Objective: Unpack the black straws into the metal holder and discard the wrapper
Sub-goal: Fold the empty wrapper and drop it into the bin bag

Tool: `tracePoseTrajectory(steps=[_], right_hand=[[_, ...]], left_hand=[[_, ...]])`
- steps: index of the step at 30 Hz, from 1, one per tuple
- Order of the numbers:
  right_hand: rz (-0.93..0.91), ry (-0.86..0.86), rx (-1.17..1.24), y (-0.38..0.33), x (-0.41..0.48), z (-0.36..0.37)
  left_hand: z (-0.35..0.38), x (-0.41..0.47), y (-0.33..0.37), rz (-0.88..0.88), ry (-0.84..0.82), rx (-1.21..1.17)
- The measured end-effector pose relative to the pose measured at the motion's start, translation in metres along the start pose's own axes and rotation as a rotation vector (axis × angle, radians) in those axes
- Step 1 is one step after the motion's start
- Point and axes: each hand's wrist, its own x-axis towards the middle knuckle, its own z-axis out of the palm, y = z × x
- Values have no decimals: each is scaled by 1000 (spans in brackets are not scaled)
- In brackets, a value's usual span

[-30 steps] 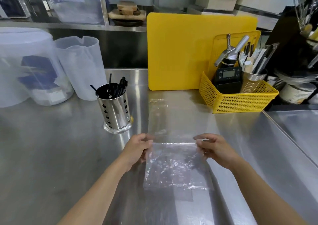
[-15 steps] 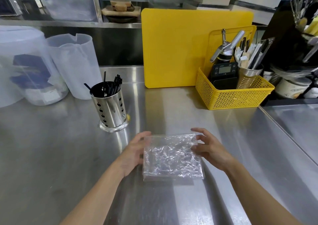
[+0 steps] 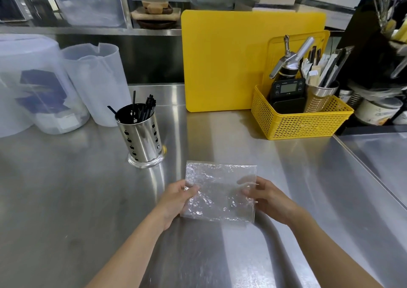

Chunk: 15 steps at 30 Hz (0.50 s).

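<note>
A clear crinkled plastic wrapper (image 3: 220, 191), folded into a rectangle, lies just above the steel counter between my hands. My left hand (image 3: 176, 197) pinches its left edge and my right hand (image 3: 264, 196) holds its right edge, fingers partly behind the film. The black straws (image 3: 144, 109) stand in the perforated metal holder (image 3: 141, 140), which is upright to the upper left of the wrapper.
A yellow cutting board (image 3: 224, 61) leans at the back, with a yellow basket (image 3: 301, 120) of tools and a timer to its right. Two translucent plastic containers (image 3: 94, 83) stand at the left. The counter (image 3: 66, 199) has a seam on the right.
The long flat wrapper has been folded over toward me into a short rectangle. Both hands moved from its far edge to grip its two sides.
</note>
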Motion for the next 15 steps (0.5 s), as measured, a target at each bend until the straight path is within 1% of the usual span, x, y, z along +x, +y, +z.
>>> tracePoseTrajectory(steps=[2, 5, 7, 12, 15], right_hand=[[14, 24, -48, 4, 2, -5], [44, 57, -98, 5, 2, -8], [63, 49, -69, 7, 1, -11], [-23, -45, 102, 6, -6, -16], [-28, -72, 128, 2, -12, -12]], left_hand=[[3, -2, 3, 39, -3, 126], [4, -4, 5, 78, -33, 155], [2, -6, 4, 82, -54, 97], [-2, -13, 0, 39, -159, -241], [-2, -17, -1, 47, -189, -304]])
